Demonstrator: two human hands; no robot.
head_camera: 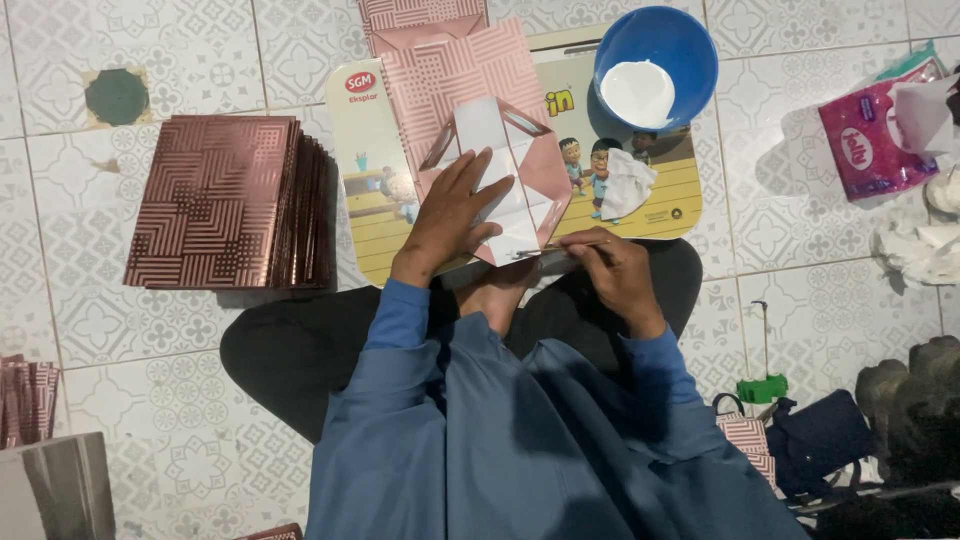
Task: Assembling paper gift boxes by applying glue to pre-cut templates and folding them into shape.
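A pink patterned paper bag [500, 150] lies folded open on a cartoon-printed board [665, 205], its white inside showing. My left hand [455, 215] presses flat on the folded bottom of the bag, fingers spread. My right hand [605, 265] pinches a thin stick [540, 253] whose tip touches the bag's lower edge. A blue bowl [672, 40] of white paste sits at the board's far right corner. A crumpled white tissue [628, 185] lies on the board beside the bag.
A stack of pink patterned sheets [225, 200] lies on the tiled floor at left. A pink tissue pack [870, 140] and crumpled tissues [925, 250] sit at right. Dark bags [820, 440] and a green clip [762, 388] lie lower right. More sheets [25, 400] show at the left edge.
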